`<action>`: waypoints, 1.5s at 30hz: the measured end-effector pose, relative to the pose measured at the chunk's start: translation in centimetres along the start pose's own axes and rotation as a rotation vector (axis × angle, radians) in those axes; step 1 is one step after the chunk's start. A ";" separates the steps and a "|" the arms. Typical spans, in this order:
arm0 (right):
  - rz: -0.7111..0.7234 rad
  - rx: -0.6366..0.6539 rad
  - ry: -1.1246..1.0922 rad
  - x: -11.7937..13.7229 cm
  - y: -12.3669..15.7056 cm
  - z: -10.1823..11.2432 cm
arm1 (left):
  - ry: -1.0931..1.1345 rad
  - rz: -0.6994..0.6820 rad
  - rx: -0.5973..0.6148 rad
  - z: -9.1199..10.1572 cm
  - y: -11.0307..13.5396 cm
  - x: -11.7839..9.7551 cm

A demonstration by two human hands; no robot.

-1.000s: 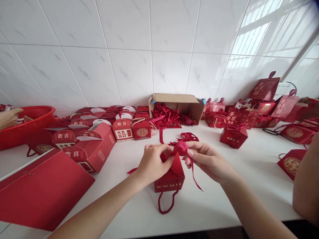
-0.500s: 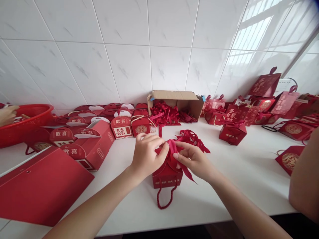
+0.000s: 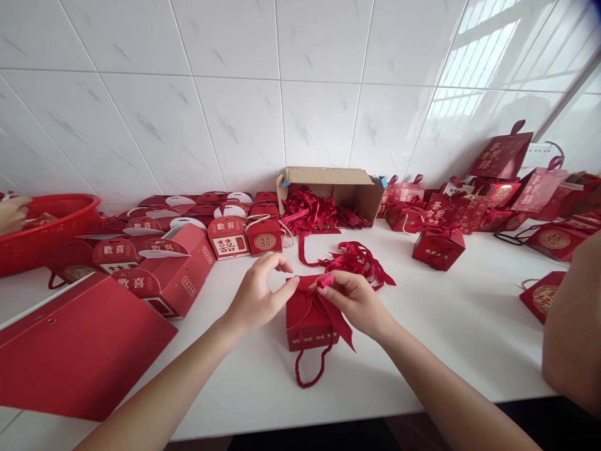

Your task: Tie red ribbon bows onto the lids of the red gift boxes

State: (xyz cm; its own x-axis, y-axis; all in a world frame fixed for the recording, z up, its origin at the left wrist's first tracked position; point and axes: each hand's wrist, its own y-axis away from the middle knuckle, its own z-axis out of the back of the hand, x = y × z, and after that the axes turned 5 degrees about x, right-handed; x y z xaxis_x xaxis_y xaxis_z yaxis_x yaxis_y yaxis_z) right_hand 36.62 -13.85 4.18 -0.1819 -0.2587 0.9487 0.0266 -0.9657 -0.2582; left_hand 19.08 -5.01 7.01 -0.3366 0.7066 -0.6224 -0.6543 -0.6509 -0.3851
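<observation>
The red gift box (image 3: 306,324) sits upright on the white bench (image 3: 375,382), straight in front of the wearer and between the two hands, its printed face turned toward the wearer. It looks close to a cube, so no clear long axis shows; the direction that matters is that of the satin ribbon (image 3: 342,324), which slants from the top of the box down past its front right edge. The right hand (image 3: 360,302) is the nearer to it, thumb and forefinger closed in a pinch on a small crumpled fold of that ribbon above the lid. The left hand (image 3: 260,291) is open and seems to hold nothing, its fingers curved well apart from the thumb, whose tip is at the box's rear left top edge; whether it touches cannot be told. The box is of smooth, stiff card with curved flaps meeting on top and pale gold characters in front, where a thick twisted cord handle (image 3: 307,386) droops in a U onto the bench. The ribbon is thin, limp and glossy, ending in a slanted cut. Just behind the box lies a loose tangle of red ribbons (image 3: 359,260), and beyond it a plain brown cardboard carton (image 3: 328,176) lies open toward the wearer, with more ribbon heaped inside.
</observation>
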 end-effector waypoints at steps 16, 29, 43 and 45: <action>0.004 0.156 0.044 0.9 0.5 0.6 | 0.551 0.573 0.356 -0.6 0.1 2.5; 0.014 0.135 0.065 0.6 0.6 0.6 | 0.410 0.378 0.255 0.0 -0.5 3.0; -0.168 -0.133 0.016 1.6 0.2 -1.2 | 0.190 -0.306 0.127 1.5 0.6 0.7; -0.153 -0.186 0.086 1.6 0.1 -1.5 | 0.154 -0.386 0.251 1.7 0.5 -0.5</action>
State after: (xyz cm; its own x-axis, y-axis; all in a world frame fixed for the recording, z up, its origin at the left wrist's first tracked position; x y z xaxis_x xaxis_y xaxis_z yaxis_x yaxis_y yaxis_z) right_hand 34.90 -14.32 5.40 -0.2532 -0.0998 0.9622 -0.1870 -0.9709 -0.1499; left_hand 17.79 -5.22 8.33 0.0542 0.8217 -0.5673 -0.8613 -0.2490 -0.4430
